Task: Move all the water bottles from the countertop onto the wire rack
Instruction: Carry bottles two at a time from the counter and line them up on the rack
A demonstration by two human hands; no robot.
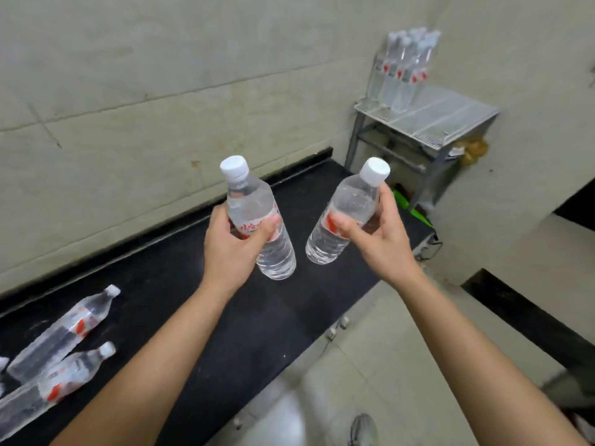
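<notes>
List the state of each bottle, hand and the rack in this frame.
Left hand: gripping a capped bottle, lifted.
Right hand: gripping a second capped bottle, lifted.
Counter bottles: lying down, capped.
Rack: holds upright rack bottles at its back left corner.

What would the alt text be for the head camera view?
Left hand and right hand each hold a water bottle above a black countertop. More bottles lie at its left end; others stand on a wire rack beyond.

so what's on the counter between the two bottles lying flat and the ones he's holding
Nothing: in the head view the black countertop is bare between the lying bottles and the held bottles.
</notes>
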